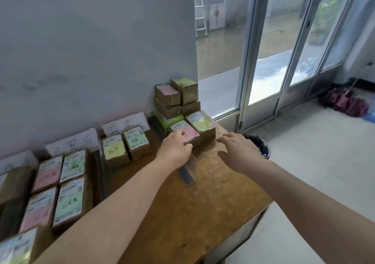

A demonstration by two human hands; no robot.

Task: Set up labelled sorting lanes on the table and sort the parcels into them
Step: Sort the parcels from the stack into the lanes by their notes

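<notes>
The pink-labelled parcel [187, 131] lay near the far right corner of the table [203, 213], touching a yellow-labelled parcel [202, 122] on its right, and our left hand [175, 149] gripped its near edge with curled fingers. Our right hand [238, 148] hovered just beside the yellow one, fingers straight and spread, holding nothing. Behind them a stack of parcels [176, 97] stood against the wall [91, 60], and to the left more parcels [125, 147] lay in lanes under handwritten paper signs [124, 124].

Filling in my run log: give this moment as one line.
left hand: grips pink-labelled parcel | right hand: open, above table | parcel stack: against wall
</notes>
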